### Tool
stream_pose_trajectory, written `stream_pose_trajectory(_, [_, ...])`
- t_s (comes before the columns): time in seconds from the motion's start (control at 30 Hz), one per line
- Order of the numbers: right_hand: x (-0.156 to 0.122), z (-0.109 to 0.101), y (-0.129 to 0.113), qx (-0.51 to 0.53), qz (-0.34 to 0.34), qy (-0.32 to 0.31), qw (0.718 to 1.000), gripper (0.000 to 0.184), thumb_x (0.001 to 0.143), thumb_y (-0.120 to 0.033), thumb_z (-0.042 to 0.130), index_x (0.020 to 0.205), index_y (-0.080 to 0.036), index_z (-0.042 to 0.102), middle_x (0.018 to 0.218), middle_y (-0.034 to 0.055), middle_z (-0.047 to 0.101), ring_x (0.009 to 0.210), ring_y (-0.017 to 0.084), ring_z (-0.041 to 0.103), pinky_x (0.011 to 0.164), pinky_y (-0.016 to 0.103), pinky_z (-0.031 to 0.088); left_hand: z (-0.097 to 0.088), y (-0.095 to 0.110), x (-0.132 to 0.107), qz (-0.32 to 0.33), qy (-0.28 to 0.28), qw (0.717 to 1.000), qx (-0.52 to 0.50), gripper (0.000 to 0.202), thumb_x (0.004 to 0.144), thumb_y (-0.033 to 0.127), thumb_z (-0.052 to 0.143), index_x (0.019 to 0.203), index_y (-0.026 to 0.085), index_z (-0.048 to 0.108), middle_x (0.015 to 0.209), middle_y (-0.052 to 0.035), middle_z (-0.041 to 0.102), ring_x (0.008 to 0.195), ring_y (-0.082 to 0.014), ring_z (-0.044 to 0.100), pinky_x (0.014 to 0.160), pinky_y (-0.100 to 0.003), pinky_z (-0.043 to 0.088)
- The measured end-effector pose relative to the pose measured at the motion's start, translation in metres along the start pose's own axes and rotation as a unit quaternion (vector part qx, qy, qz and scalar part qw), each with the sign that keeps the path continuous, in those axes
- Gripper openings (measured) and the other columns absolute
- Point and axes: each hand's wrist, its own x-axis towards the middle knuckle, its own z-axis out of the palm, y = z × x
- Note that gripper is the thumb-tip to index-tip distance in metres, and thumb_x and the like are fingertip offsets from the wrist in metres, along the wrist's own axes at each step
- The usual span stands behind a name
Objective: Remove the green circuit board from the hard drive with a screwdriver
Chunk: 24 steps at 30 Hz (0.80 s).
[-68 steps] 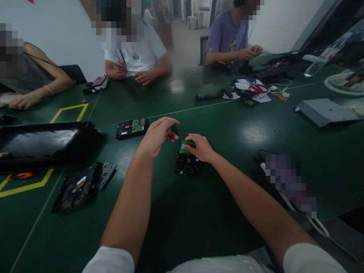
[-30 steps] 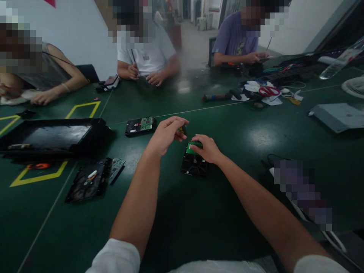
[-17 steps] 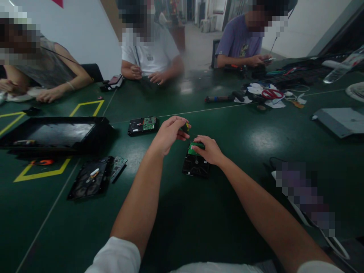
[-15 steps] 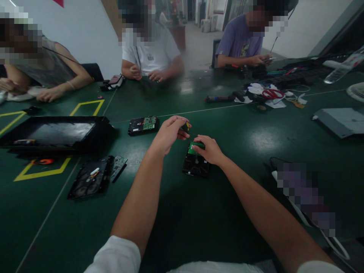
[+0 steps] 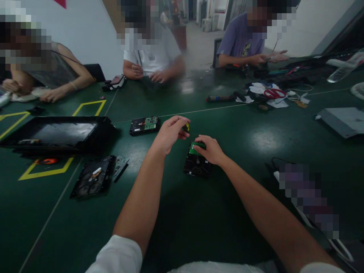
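Note:
My left hand (image 5: 174,131) is raised just beyond and left of a black hard drive (image 5: 197,165), its fingers closed round a small black-and-yellow tool (image 5: 186,127). Most of that tool is hidden by the fingers. The drive lies flat on the green table, with a green circuit board (image 5: 195,148) at its far end. My right hand (image 5: 211,148) is closed on this board, thumb on top and fingers over the far edge. Whether the board is loose from the drive I cannot tell.
Another hard drive (image 5: 144,125) lies beyond my left hand. Nearer left are a black drive body (image 5: 93,177) and a separate circuit board (image 5: 120,167). A black tray (image 5: 106,131) stands far left; a grey metal box (image 5: 342,120) lies right. Several people sit opposite.
My hands have hardly moved; the left one is tilted very slightly with the tool. The whole view has shifted a little. Across the table, a person in purple has spread one hand.

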Motion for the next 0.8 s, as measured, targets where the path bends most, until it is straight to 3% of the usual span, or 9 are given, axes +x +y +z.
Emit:
stream_pose_trajectory(0.13, [0.0002,-0.0008,-0.0007,-0.003,-0.003,-0.003,1.0,0.023,0.1,-0.038,0.069,0.121,-0.029,0.07,0.136,0.0076,0.072,0.145,0.032,0.055,0.114,0.059,0.042,-0.0008,0.0005,-0.0008,0.0,-0.014,1.0,0.006,0.02,0.093,0.038,0.067,0.097,0.019,0.071,0.091,-0.0036,0.069,0.058,-0.0101,0.065,0.049,-0.021,0.045])
stream_pose_trajectory(0.27, [-0.0007,-0.0016,-0.0015,-0.003,0.003,-0.006,1.0,0.025,0.1,-0.039,0.068,0.123,-0.03,0.069,0.139,0.0077,0.07,0.146,0.032,0.054,0.114,0.06,0.041,-0.0005,0.0022,-0.0013,-0.018,-0.005,1.0,-0.024,0.018,0.092,0.036,0.066,0.101,0.021,0.067,0.1,-0.0051,0.073,0.062,-0.013,0.07,0.053,-0.024,0.051])
stream_pose_trajectory(0.5, [-0.0019,-0.0021,-0.0026,-0.002,0.001,-0.007,1.0,0.025,0.101,-0.039,0.067,0.124,-0.029,0.068,0.14,0.0077,0.07,0.146,0.032,0.054,0.113,0.06,0.041,-0.0005,0.0026,-0.0004,-0.009,-0.014,1.0,-0.025,0.019,0.093,0.036,0.063,0.095,0.019,0.07,0.1,-0.0068,0.075,0.064,-0.0122,0.069,0.056,-0.023,0.051])
stream_pose_trajectory(0.7, [-0.0007,-0.0026,-0.0035,-0.005,0.004,-0.008,1.0,0.025,0.101,-0.04,0.067,0.123,-0.03,0.069,0.14,0.0073,0.07,0.146,0.032,0.054,0.113,0.06,0.042,-0.0014,-0.0004,0.0001,0.011,-0.014,1.0,0.01,0.02,0.092,0.038,0.067,0.094,0.019,0.075,0.083,-0.0031,0.069,0.061,-0.0105,0.063,0.051,-0.021,0.045])
stream_pose_trajectory(0.8, [-0.0003,-0.002,-0.0029,-0.005,0.004,-0.007,1.0,0.024,0.1,-0.04,0.067,0.122,-0.029,0.07,0.139,0.0082,0.071,0.146,0.032,0.054,0.113,0.06,0.041,-0.0009,-0.0001,0.0,0.01,-0.015,1.0,0.003,0.021,0.092,0.037,0.067,0.098,0.019,0.075,0.087,-0.0035,0.07,0.059,-0.0102,0.063,0.049,-0.021,0.045])
